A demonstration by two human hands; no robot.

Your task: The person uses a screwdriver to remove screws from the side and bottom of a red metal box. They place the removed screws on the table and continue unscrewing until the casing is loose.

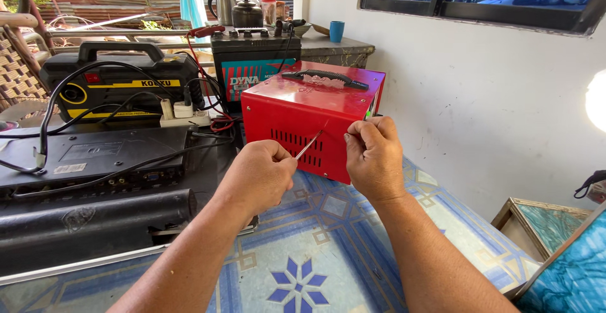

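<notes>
Fingers of the left hand [262, 171] pinch a thin screwdriver [308, 146] angled toward one o'clock into the red metal box [297, 114] on the table [328, 250], while the right hand [374, 155], curled closed, steadies the box's near corner at three o'clock.

Car battery [252, 57], black-yellow case [120, 79], kettle [222, 7], blue cup [336, 31].

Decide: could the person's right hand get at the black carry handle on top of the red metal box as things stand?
Probably yes: the right hand is at the red box's front corner, and nothing lies between it and the black handle.
</notes>
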